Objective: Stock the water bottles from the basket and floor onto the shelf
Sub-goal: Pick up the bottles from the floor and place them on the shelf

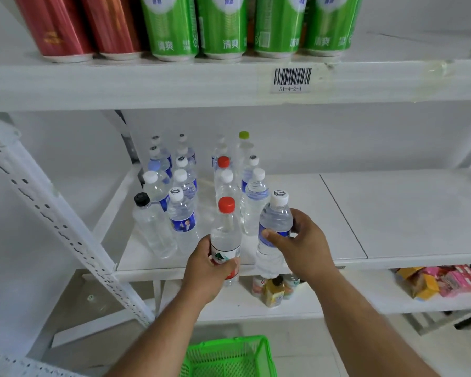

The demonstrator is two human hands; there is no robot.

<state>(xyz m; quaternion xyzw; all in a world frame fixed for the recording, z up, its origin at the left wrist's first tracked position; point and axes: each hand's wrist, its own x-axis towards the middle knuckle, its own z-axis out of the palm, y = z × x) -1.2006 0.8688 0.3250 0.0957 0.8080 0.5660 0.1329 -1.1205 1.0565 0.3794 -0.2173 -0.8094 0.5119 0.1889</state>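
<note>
Red-capped bottle (pixel 225 235), green mesh basket (pixel 229 357), white shelf (pixel 392 213)

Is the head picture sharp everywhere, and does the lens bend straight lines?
Head view: light is even and soft, with faint shadows; the shelf edges bow from wide-angle distortion; the cans above and the green basket below look slightly soft; both hands' bottles are reasonably clear.

White wall (pixel 337 137), pale floor (pixel 324 346)
</note>
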